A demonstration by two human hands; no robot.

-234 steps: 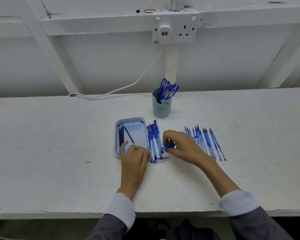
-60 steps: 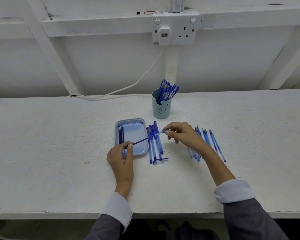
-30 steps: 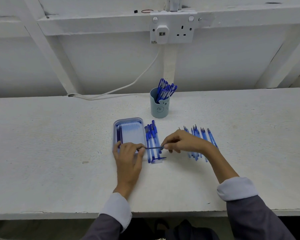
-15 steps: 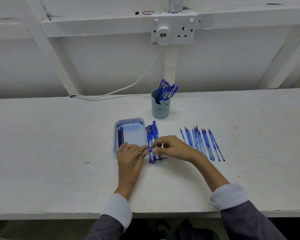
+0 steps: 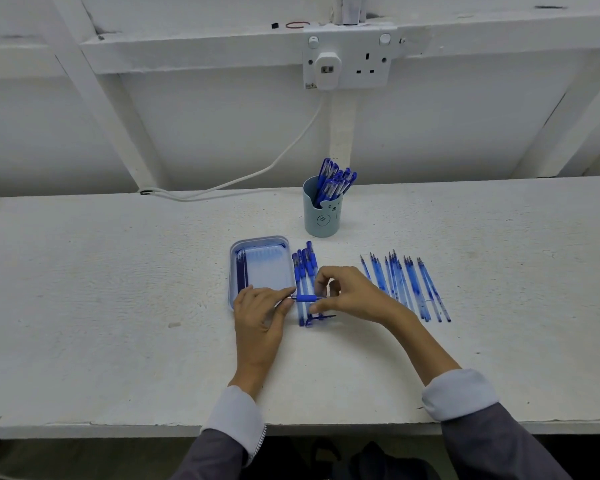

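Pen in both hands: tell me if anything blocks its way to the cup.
Nothing visible does. The pen, pinched by left hand and right hand, is over a flat row of pens; only bare table lies between those and the cup.

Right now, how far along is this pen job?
Partway, I'd guess. Done: a few finished blue plastic pens lie beside the pale blue plastic tray. In hand: the left hand and right hand pinch one blue-gripped pen between them. Left: a row of clear blue-tinted barrels to the right, plus a few thin dark refills in the tray.
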